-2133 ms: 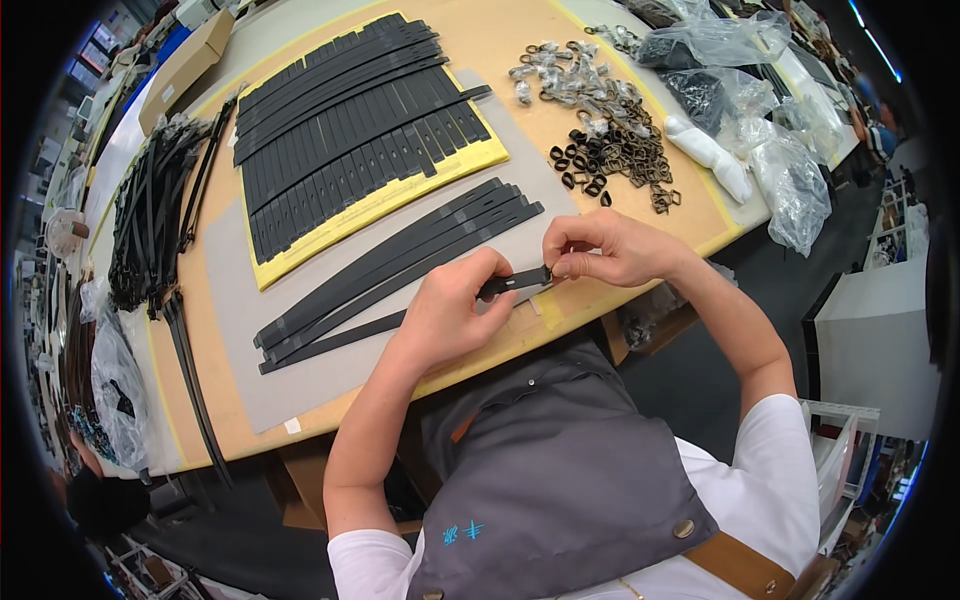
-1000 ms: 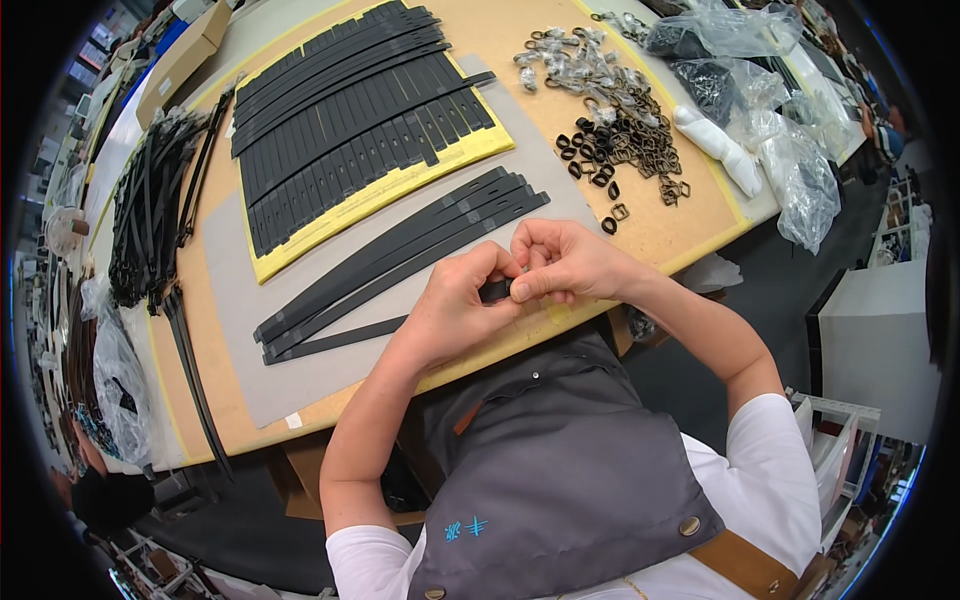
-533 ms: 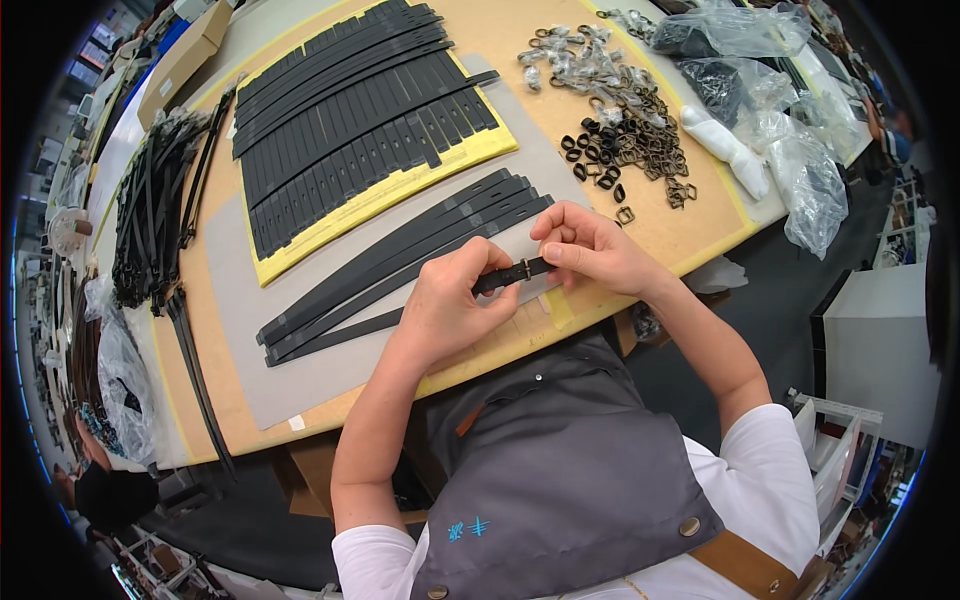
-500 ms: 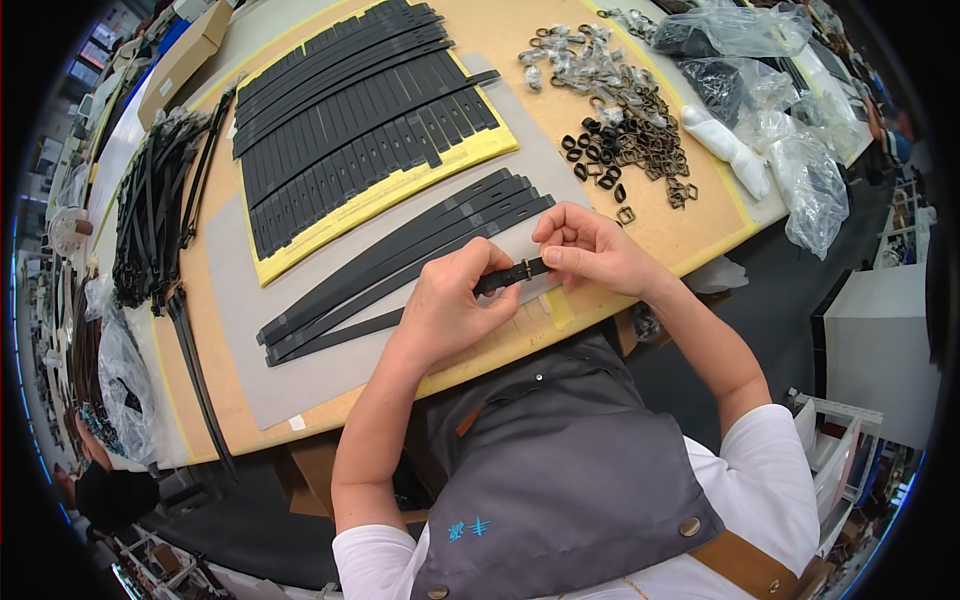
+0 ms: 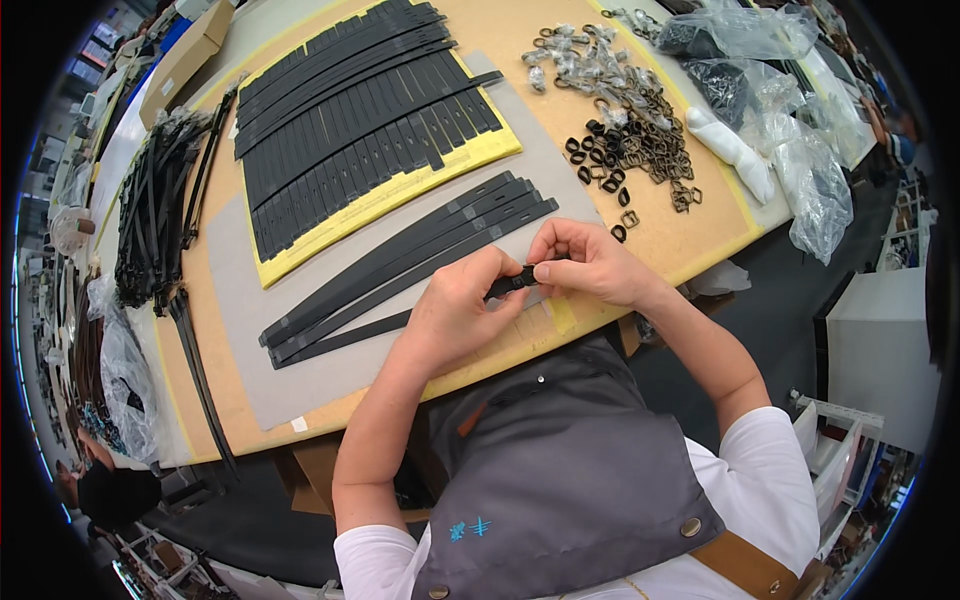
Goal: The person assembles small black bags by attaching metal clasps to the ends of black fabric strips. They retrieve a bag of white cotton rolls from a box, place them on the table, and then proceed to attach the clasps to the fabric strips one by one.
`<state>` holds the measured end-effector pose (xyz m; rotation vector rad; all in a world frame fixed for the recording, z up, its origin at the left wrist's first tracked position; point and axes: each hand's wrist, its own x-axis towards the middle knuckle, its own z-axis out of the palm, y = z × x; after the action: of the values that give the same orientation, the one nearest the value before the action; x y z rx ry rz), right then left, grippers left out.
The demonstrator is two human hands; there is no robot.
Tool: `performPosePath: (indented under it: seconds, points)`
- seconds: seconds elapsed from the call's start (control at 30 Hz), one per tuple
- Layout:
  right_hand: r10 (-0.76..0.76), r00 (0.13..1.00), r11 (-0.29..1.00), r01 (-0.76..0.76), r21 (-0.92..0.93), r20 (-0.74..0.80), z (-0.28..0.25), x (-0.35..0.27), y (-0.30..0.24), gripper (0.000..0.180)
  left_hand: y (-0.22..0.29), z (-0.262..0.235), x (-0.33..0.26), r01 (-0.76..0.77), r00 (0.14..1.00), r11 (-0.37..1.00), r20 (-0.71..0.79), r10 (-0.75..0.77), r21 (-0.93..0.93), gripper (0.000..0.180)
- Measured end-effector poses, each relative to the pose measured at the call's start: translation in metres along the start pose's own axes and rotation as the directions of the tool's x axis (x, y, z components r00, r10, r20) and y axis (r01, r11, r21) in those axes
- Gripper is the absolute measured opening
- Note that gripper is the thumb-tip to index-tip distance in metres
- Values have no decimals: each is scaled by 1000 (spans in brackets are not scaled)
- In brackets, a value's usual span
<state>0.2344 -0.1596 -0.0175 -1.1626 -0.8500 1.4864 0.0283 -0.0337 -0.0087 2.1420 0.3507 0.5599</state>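
My left hand (image 5: 455,310) and right hand (image 5: 590,262) are together over the near edge of the worktable, both pinched on the end of one long flat black strap (image 5: 345,338). Left thumb and fingers clamp it from the left; right thumb and forefinger grip the tip just beside them, fingertips nearly touching. The strap's free length runs away to my left, lying on the grey mat sheet (image 5: 330,375) that covers the tan wooden tabletop (image 5: 690,225).

Just beyond my hands, on the same grey sheet, lies a tight bundle of similar long black straps (image 5: 400,265), laid parallel and slanting up to the right. Behind that, a yellow foam board (image 5: 385,205) carries rows of shorter black strap pieces (image 5: 350,120), side by side.

Right of the board, a loose heap of dark metal rings and buckles (image 5: 630,150) sits on bare wood, with a lighter silvery heap (image 5: 570,55) farther back. Clear plastic bags (image 5: 800,165) lie at the right edge. At the far left, a pile of black straps (image 5: 150,215) hangs over the table edge.

I am wearing a grey apron (image 5: 560,470).
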Motion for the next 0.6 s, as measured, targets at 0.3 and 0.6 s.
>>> performPosePath:
  seconds: [0.3,0.6]
  points:
    - [47,999,998,-47,-28,4,1,3,1,20,9,-14,-4,54,992,994,121,-43,-95,21]
    - [46,995,934,-10,-358,90,4,1,-13,24,9,-10,-3,14,988,998,153,-5,-58,21]
